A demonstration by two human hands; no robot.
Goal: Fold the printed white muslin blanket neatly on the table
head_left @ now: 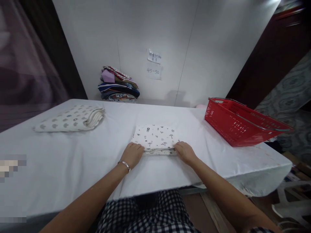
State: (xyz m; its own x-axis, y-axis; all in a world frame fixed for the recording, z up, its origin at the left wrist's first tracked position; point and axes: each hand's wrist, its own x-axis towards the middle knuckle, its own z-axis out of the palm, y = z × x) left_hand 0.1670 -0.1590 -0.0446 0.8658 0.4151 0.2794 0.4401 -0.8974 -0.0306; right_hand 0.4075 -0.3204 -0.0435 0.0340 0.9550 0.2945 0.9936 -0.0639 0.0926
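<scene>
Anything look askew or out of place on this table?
Mainly the red plastic basket: it sits by the right edge of the white-covered table, its rim apparently jutting past. The palm-print cloth lies neatly folded.

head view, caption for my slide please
Left hand and right hand hold a folded printed cloth by its near corners on a white tablecloth, red basket at right.

The folded bundle (pixel 156 136) is matt cloth, the tablecloth (pixel 157 174) smooth and satiny, the basket (pixel 224 123) plastic.
</scene>
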